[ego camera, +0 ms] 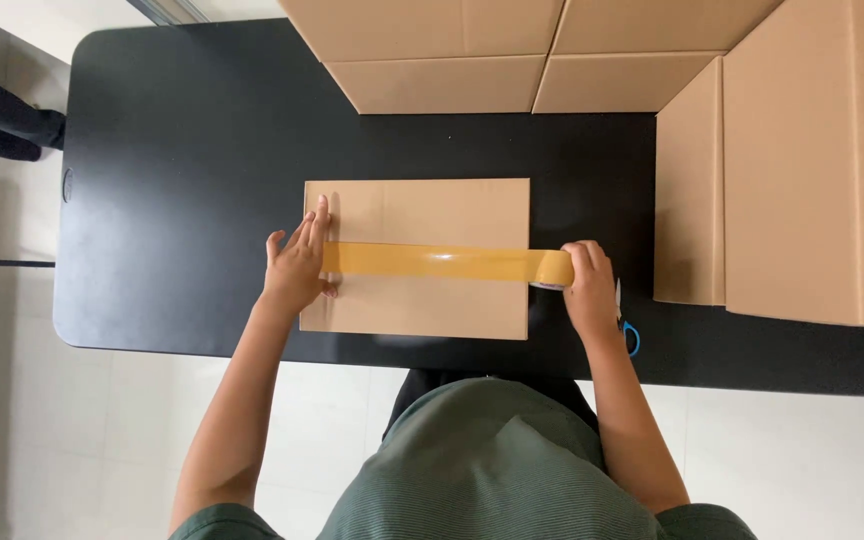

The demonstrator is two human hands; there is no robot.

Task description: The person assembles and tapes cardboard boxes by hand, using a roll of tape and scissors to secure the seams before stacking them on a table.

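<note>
Head view. A flat rectangular brown cardboard box [417,258] lies at the middle of the black tabletop [182,200]. The left hand [297,265] rests palm down on the box's left edge, fingers [320,222] extended flat, pinning the end of a yellowish-brown tape strip [432,262] that spans the lid. The right hand [590,285], forearm angled inward, curls closed around the tape roll [553,270] just past the box's right edge. 2 larger open cardboard boxes [802,160] stand behind and to the right.
</note>
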